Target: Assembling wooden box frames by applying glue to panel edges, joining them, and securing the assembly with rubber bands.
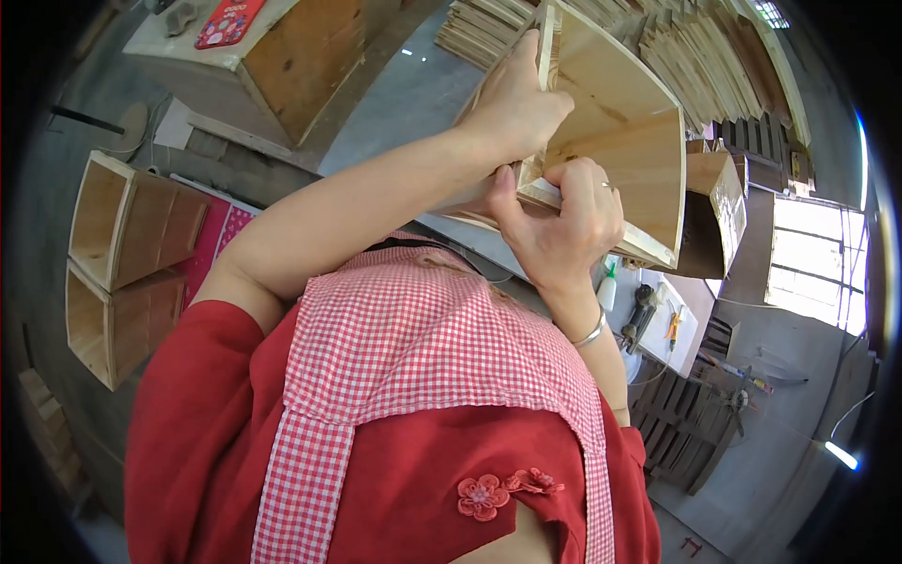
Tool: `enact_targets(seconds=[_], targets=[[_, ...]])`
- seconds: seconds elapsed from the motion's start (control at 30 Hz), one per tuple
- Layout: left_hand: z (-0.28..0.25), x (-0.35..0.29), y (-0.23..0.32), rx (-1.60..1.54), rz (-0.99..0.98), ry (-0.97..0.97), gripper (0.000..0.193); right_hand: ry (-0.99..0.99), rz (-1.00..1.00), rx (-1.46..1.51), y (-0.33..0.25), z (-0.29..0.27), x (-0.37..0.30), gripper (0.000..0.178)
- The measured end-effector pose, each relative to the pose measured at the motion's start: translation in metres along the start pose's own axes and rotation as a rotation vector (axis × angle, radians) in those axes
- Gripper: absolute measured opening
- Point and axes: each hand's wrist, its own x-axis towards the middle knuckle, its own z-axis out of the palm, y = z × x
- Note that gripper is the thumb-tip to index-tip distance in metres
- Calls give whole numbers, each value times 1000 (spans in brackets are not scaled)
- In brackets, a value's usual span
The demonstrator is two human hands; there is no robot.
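Note:
A pale wooden box, made of joined boards with an open side, is tilted up in front of my chest. My left hand is closed over the box's left edge, its thumb lying across the rim and one finger stretched up along the board. Lower down, my right hand grips the near edge by the corner. Its fingers curl over the board into the box, and the thumb presses from outside. Some fingertips of both hands are hidden by the boards.
Two stacked wooden boxes stand at the left. Behind them is a cabinet with a red flat item on top. Stacked boards fill the far right. A white-green bottle and orange-handled pliers lie on the right.

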Motion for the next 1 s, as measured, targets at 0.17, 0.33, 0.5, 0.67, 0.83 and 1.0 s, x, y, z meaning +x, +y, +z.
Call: enact_targets(seconds=[0.17,0.33,0.5,0.67,0.83,1.0], targets=[[-3,-3,-1,-91,-55,-29,68,-72,7,156,5,-14,-3,34],[0,0,4,-222,-27,-35,72,-229,-204,272,20,-35,-1,44],[9,1,5,-47,78,84,73,-305,-243,298,27,-41,10,48],[8,0,0,-127,-28,21,75,-327,-220,334,31,-39,15,46],[4,9,4,-220,-39,-61,68,-438,-119,464,42,-54,18,41],[-14,65,13,-206,-248,95,55,-207,9,169,137,-71,43,31]])
